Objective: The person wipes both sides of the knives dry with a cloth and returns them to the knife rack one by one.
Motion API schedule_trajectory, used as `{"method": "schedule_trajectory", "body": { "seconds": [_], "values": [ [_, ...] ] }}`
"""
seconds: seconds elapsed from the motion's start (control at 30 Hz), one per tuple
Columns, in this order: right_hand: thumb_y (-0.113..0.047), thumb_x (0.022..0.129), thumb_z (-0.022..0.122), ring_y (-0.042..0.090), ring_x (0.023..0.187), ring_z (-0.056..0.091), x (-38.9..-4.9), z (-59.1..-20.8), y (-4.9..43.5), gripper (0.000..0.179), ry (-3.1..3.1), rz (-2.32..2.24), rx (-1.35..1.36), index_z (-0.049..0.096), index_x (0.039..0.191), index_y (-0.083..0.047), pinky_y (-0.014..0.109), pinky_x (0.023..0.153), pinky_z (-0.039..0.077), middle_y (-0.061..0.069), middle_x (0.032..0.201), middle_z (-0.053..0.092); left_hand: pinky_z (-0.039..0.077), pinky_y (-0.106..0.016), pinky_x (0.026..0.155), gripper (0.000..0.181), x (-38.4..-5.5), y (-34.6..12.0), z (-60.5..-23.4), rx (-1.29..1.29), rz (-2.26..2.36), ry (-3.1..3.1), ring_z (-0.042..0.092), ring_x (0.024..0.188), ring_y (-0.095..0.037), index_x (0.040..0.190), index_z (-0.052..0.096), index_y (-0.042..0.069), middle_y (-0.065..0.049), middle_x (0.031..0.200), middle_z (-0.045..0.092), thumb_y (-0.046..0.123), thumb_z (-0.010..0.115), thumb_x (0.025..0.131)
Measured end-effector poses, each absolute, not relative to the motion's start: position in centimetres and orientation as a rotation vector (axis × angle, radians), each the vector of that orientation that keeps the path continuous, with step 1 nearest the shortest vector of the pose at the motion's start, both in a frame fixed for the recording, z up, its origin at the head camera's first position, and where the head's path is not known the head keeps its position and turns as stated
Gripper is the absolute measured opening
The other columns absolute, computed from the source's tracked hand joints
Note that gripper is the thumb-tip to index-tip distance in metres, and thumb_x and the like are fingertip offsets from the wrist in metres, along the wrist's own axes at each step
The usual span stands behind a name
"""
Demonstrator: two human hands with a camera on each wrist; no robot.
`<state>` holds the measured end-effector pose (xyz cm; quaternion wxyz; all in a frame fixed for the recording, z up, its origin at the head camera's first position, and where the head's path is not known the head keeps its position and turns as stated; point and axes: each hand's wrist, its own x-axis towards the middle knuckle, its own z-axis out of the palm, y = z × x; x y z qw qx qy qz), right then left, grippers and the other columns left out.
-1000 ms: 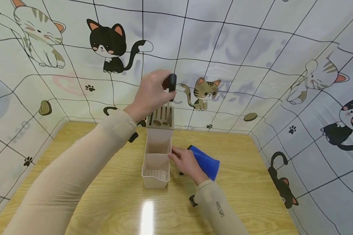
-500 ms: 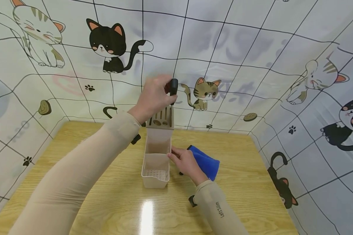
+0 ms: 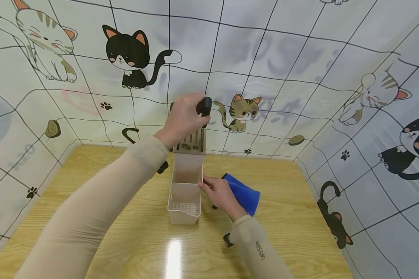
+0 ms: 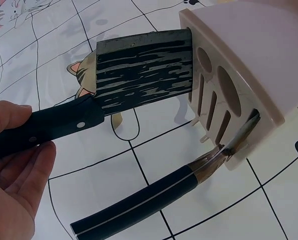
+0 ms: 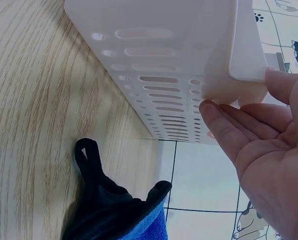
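My left hand (image 3: pixel 185 116) grips the black handle of a cleaver (image 4: pixel 143 70). In the left wrist view its broad, streaked blade meets a slot at the edge of the holder's slotted top, and part of the blade is out. A second black-handled knife (image 4: pixel 133 210) leans from another slot there. The pale plastic knife holder (image 3: pixel 184 217) stands upright on the table, with low bins in front. My right hand (image 3: pixel 221 193) holds its right side, thumb at the rim and fingers against the outer wall, as the right wrist view (image 5: pixel 264 135) shows.
A blue folded cloth (image 3: pixel 246 195) with a black loop (image 5: pixel 88 155) lies on the wooden table (image 3: pixel 132 232) right of the holder. A wall covering (image 3: pixel 265 58) printed with cats rises close behind the holder and along both sides.
My left hand has come down and slightly right with the cleaver, nearer the slotted top. The right hand and the holder have stayed in place.
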<state>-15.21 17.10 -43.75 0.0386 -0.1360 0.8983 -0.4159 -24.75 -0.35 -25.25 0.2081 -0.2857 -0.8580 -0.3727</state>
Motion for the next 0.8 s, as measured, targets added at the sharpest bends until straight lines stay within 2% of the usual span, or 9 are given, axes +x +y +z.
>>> {"method": "schedule_trajectory", "body": {
  "seconds": [0.2, 0.57, 0.8],
  "values": [
    [-0.027, 0.107, 0.059, 0.030, 0.118, 0.069, -15.3, -44.0, 17.1, 0.047, 2.751, -1.276, -0.407, 0.055, 0.148, -0.005, 0.044, 0.093, 0.057, 0.014, 0.138, 0.064, 0.050, -0.035, 0.077, 0.016, -25.0, -0.2, -25.4, -0.766, -1.057, -2.435, 0.059, 0.082, -0.024, 0.094, 0.064, 0.003, -0.011, 0.092, 0.069, 0.004, 0.078, 0.087],
    [-0.025, 0.107, 0.059, 0.030, 0.119, 0.068, -15.2, -44.0, 17.0, 0.046, 2.745, -1.292, -0.411, 0.056, 0.147, -0.004, 0.044, 0.093, 0.057, 0.016, 0.137, 0.065, 0.051, -0.035, 0.076, 0.016, -26.2, 0.1, -26.4, -0.719, -1.108, -2.435, 0.062, 0.080, -0.024, 0.093, 0.066, 0.003, -0.011, 0.090, 0.071, 0.003, 0.080, 0.085],
    [-0.024, 0.107, 0.059, 0.029, 0.121, 0.067, -15.2, -44.0, 17.0, 0.046, 2.747, -1.291, -0.415, 0.055, 0.148, -0.005, 0.044, 0.093, 0.057, 0.015, 0.138, 0.064, 0.052, -0.037, 0.079, 0.015, -26.5, 0.3, -26.9, -0.692, -1.165, -2.473, 0.064, 0.084, -0.024, 0.095, 0.066, 0.004, -0.011, 0.094, 0.072, 0.003, 0.079, 0.087]
  ]
}}
